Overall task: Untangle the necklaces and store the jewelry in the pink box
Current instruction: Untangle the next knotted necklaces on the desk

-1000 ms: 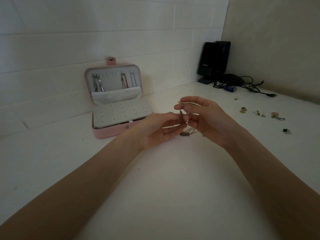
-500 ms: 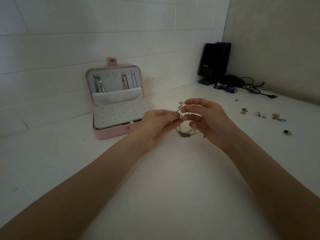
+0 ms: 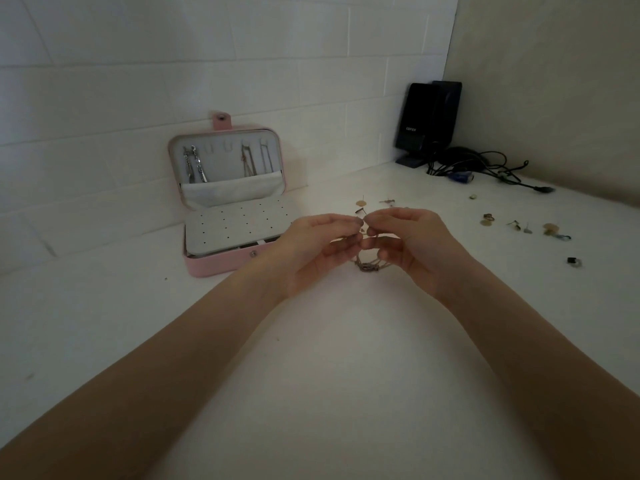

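A tangled thin necklace (image 3: 367, 265) hangs in a small knot between my two hands, just above the white table. My left hand (image 3: 318, 247) pinches its chain near the top with thumb and forefinger. My right hand (image 3: 412, 244) pinches the chain right beside it, fingertips almost touching the left ones. The pink jewelry box (image 3: 221, 265) stands open at the back left, its lid against the wall. Several chains (image 3: 194, 164) hang from hooks in the lid, above a grey panel with small holes.
Small earrings (image 3: 361, 203) lie just behind my hands. More earrings and small pieces (image 3: 519, 226) are scattered at the right. A black speaker (image 3: 429, 119) and a heap of cables (image 3: 485, 168) sit in the back right corner.
My left hand turned palm-down and both hands closed in, fingertips now meeting on the chain. The view shifted slightly, showing earrings behind the hands.
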Tool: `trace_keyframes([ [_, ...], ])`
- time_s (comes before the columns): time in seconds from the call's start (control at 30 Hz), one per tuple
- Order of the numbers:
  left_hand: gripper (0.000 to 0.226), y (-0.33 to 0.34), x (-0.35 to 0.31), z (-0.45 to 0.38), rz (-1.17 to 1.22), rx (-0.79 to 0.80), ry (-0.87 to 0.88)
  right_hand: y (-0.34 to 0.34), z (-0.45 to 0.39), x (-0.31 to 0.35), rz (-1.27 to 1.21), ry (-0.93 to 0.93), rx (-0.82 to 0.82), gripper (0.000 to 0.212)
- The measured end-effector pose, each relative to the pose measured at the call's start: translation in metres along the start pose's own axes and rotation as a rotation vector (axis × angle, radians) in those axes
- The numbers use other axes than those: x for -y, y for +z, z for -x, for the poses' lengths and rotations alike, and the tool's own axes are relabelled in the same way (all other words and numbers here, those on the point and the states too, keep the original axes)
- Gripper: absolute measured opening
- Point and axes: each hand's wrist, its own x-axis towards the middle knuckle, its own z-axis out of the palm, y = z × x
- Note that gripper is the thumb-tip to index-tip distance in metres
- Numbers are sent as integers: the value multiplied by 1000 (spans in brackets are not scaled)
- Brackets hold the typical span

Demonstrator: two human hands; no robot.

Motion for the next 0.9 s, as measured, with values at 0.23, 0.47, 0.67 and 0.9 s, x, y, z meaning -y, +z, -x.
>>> trace_keyframes([
  [0.23,16,6,2,2,97,-78,-29,1,0,4,-64,-18,-25,4],
  [0.47,11,1,-8,1,193,-99,4,3,1,4,-121,41,90,9],
  [0.67,12,-2,-9,2,19,-59,132,4,1,0,46,42,148,14],
  [0.9,11,-1,-11,4,-91,-84,138,7,1,2,115,-82,-13,3],
])
